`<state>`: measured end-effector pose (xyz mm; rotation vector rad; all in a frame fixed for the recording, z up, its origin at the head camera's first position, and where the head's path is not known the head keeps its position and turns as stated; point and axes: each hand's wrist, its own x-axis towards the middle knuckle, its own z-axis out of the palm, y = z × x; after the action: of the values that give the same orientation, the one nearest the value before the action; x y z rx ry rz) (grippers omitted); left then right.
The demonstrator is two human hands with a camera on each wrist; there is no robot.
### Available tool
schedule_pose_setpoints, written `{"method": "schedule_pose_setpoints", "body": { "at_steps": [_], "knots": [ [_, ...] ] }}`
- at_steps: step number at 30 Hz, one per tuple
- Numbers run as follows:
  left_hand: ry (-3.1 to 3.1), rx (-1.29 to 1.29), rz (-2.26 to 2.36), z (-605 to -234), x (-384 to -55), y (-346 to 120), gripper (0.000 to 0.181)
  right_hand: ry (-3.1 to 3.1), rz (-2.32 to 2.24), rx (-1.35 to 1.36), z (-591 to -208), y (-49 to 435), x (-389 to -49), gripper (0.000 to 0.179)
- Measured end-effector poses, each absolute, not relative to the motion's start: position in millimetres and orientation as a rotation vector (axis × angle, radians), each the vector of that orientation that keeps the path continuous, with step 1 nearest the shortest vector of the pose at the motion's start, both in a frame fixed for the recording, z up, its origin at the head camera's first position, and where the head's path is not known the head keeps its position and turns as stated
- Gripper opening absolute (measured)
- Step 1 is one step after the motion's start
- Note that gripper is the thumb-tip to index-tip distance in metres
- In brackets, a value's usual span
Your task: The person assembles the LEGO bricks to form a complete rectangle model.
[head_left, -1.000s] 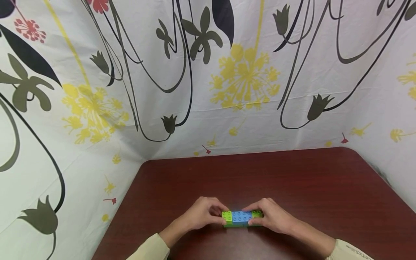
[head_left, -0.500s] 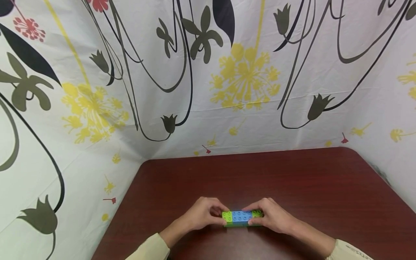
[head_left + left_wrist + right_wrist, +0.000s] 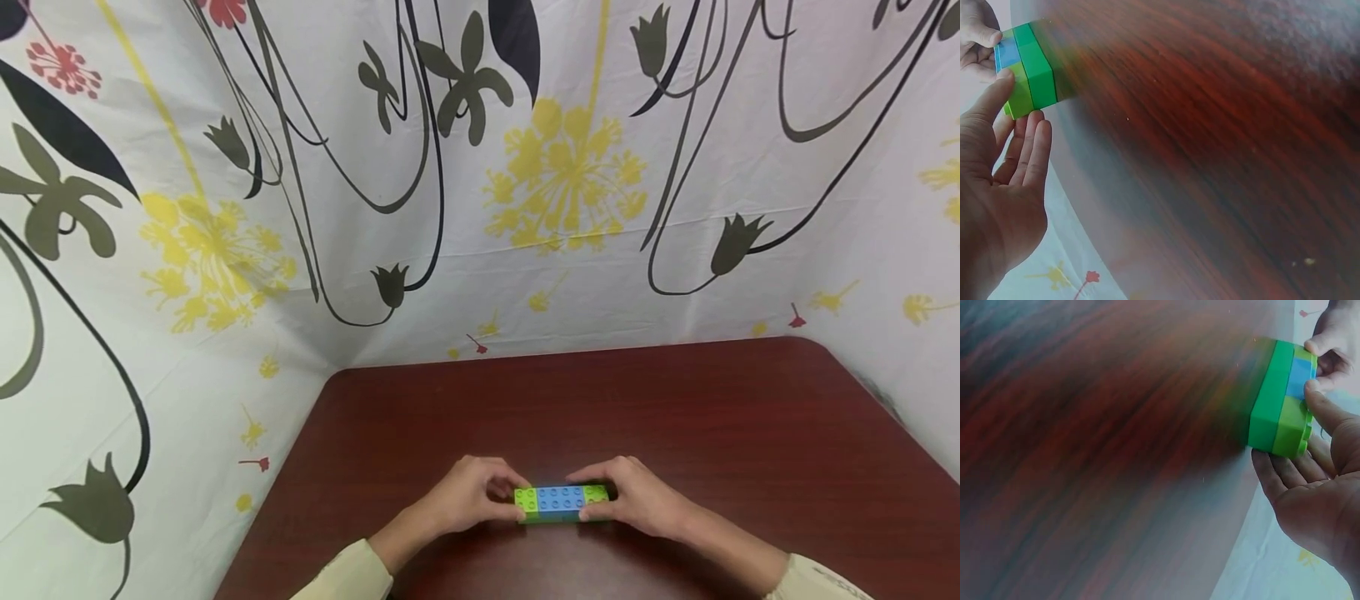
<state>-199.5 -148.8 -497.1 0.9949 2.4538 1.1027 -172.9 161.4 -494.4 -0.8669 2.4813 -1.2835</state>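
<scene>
A two-layer bar of toy building bricks lies on the table between both hands in the head view. A blue brick (image 3: 561, 497) sits on top, with a lime brick (image 3: 526, 499) at its left and another lime brick (image 3: 596, 492) at its right. Below them runs a darker green layer (image 3: 1270, 406), also visible as a green side (image 3: 1038, 74) in the left wrist view. My left hand (image 3: 467, 498) pinches the bar's left end between thumb and fingers. Toward the right end, my right hand (image 3: 643, 502) holds it, thumb in front and fingers behind, partly covering the right lime brick.
The dark red-brown table (image 3: 570, 408) reaches back to a white patterned cloth (image 3: 465, 250) hanging behind it. The same cloth rises along the left and right sides. Pale sleeves (image 3: 348, 573) cover both forearms.
My right hand has slid slightly to the right along the bar, showing more of the right lime brick. The left hand keeps its hold, and the bar has barely shifted.
</scene>
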Motion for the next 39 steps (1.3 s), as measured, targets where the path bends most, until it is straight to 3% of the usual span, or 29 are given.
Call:
{"method": "schedule_pose_setpoints", "body": {
  "at_steps": [13, 25, 39],
  "knots": [
    [2.506, 0.972, 0.983, -489, -195, -148, 0.043, 2.459, -1.326, -0.85, -488, 183, -172, 0.04],
    [2.497, 0.815, 1.137, -492, -184, -146, 0.027, 2.508, -1.304, -0.824, -494, 183, -170, 0.033],
    [2.668, 0.942, 0.99, -493, -175, -142, 0.027, 2.545, -1.285, -0.811, -495, 182, -170, 0.029]
  ]
}}
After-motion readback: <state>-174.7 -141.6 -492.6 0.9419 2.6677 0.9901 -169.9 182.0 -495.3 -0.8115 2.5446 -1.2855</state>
